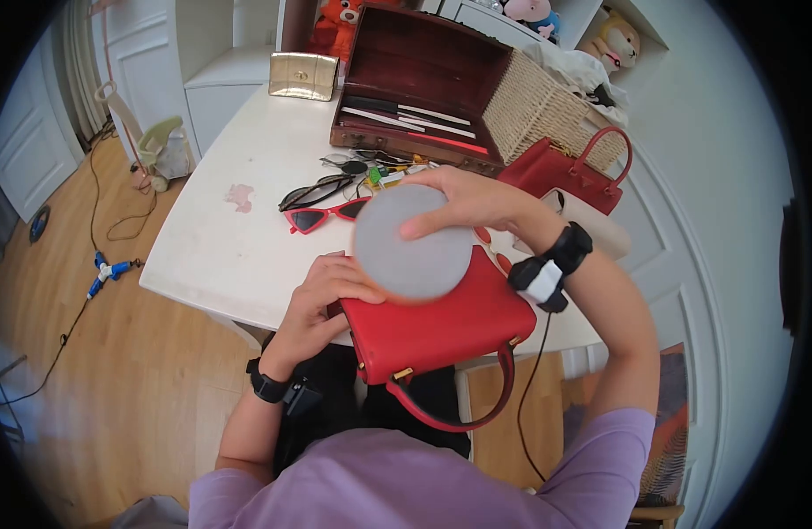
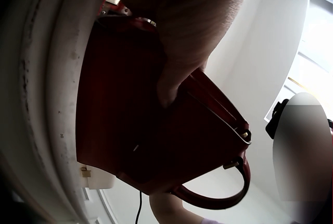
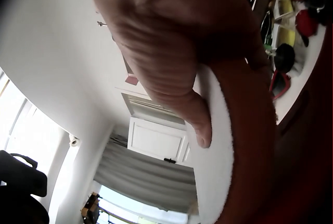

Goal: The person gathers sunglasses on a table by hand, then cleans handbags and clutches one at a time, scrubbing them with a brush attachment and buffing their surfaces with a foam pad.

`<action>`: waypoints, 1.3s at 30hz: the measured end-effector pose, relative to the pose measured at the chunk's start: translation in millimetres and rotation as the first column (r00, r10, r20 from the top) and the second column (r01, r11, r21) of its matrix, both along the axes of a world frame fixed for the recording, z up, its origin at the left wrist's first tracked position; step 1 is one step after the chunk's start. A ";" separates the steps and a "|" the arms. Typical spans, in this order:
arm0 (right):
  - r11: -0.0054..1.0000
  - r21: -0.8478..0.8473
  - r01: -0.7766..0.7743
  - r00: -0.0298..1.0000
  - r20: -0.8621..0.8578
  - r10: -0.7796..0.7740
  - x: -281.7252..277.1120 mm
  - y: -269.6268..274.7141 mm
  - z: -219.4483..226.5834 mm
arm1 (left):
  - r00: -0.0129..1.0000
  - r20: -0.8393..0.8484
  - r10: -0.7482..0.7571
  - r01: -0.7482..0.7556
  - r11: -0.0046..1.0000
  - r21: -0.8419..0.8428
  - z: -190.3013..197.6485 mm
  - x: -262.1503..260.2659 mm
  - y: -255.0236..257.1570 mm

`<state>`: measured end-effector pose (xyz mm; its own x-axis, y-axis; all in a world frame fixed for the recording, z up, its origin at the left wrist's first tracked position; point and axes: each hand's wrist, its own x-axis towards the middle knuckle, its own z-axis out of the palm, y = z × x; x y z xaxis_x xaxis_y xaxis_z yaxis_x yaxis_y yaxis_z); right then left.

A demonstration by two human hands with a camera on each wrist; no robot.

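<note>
A red handbag (image 1: 441, 328) with a curved handle (image 1: 463, 423) is tilted at the table's front edge, its handle hanging toward the person. My left hand (image 1: 322, 304) grips its left side, fingers over the upper face; the left wrist view shows the thumb (image 2: 169, 91) against the bag's dark red panel. In my right hand (image 1: 463, 203) is a round pad (image 1: 415, 256), held over the bag, thumb on its pale grey face. The right wrist view shows the pad's thick orange-brown layer (image 3: 250, 140) below the white face. Its lower edge overlaps the bag in the head view.
Red sunglasses (image 1: 309, 220) and black glasses (image 1: 318, 191) lie left of the pad. Behind stand an open dark red case (image 1: 423, 62), a gold purse (image 1: 303, 77) and a woven basket (image 1: 534, 93). Another red handbag (image 1: 547, 167) and a cream bag (image 1: 591, 229) are at the right.
</note>
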<state>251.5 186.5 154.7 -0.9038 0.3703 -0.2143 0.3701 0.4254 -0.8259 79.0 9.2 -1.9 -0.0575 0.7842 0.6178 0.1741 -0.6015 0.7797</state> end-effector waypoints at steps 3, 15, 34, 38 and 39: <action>0.926 0.373 0.060 0.981 0.151 -0.125 20.4 36.0 -0.8 | 0.992 -0.123 -0.005 0.013 0.998 0.063 9.2 -0.4 1.1; 0.760 0.541 0.359 0.928 -0.117 -0.355 65.4 35.6 -5.3 | 0.995 -0.101 -0.001 0.005 0.999 0.047 7.8 -0.6 1.1; 0.752 0.622 0.218 0.945 0.057 -0.321 90.9 -6.6 13.3 | 0.992 0.047 0.118 -0.118 0.993 -0.008 3.1 -1.7 7.4; 0.792 0.549 0.269 0.963 -0.121 -0.242 111.1 -34.3 41.8 | 0.969 0.220 0.109 -0.084 0.989 -0.118 1.5 0.4 8.7; 0.785 0.550 0.285 0.955 -0.236 -0.181 114.3 -41.0 48.1 | 0.971 0.216 0.108 -0.083 0.989 -0.119 1.7 0.1 8.1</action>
<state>365.8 145.5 202.7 -0.7756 0.5814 0.2457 0.4036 0.7561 -0.5152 79.1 17.3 -0.2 -0.2608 0.8300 0.4930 0.0428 -0.5002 0.8648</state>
